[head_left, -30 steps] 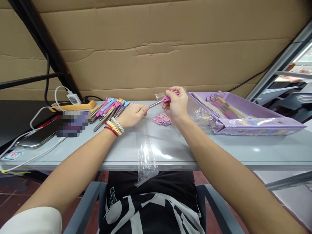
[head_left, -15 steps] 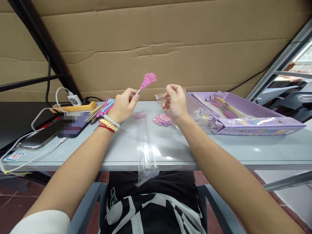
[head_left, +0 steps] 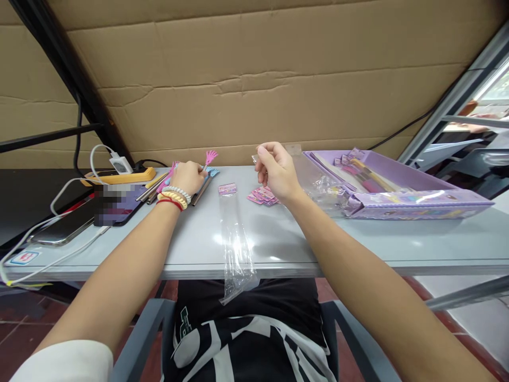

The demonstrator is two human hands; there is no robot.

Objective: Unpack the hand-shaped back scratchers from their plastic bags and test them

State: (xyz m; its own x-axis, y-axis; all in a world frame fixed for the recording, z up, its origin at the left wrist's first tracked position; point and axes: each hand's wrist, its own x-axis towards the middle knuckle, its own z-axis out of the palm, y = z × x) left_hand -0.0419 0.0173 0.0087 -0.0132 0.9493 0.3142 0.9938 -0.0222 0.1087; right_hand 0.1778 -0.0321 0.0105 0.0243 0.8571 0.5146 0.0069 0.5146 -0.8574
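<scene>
My left hand is closed around the thin metal stem of a pink back scratcher, whose small hand-shaped head points up past my fingers. Just beside it lies a blue back scratcher, and more pink ones show partly behind my wrist. In my right hand, raised above the desk, thumb and fingers pinch a clear plastic bag, most of it hidden by the hand. Below that hand is a small pile of pink printed cards. Another clear bag with a pink card top hangs over the desk's front edge.
A purple box holding pink and yellow sticks stands at the right, with crumpled clear plastic against it. Phones with white cables and a yellow power strip occupy the left. Cardboard lines the back.
My left hand has moved left and down to the desk with the pink back scratcher. A blue back scratcher now lies to the right of that hand. My right hand has shifted slightly left.
</scene>
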